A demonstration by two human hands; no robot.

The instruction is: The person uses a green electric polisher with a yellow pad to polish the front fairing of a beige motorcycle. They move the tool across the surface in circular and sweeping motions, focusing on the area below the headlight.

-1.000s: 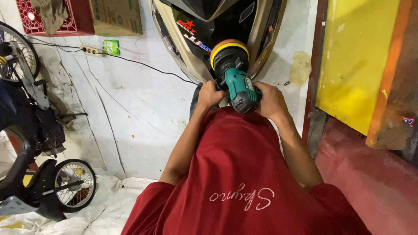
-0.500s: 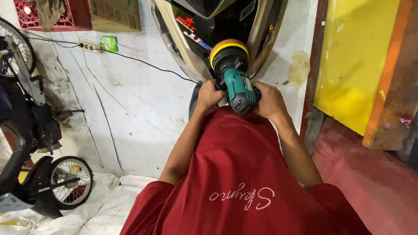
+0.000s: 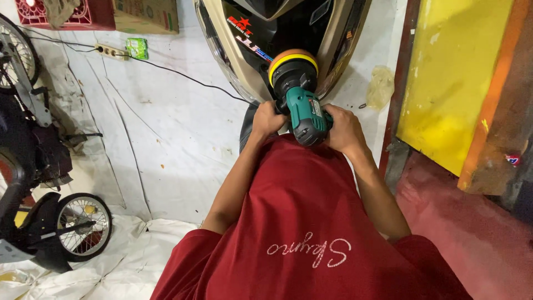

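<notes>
Partly hidden, left hand (image 3: 267, 119) and right hand (image 3: 343, 129) grip polisher (image 3: 302, 108).

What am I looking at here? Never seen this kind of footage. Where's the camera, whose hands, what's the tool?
There is one view, from a camera worn on a person's head and looking down, so the red shirt filling the bottom is the wearer's own body, and both arms reaching forward are theirs.

The left hand and right hand both grip a green power polisher. Its round yellow-and-orange pad rests against the front panel of a beige and black scooter.

The floor is covered by a white sheet. A black cable runs across it from a power strip at top left. Another motorcycle, with a spoked wheel, stands at the left edge. On the right is a yellow and orange panel; a red crate sits at top left.
</notes>
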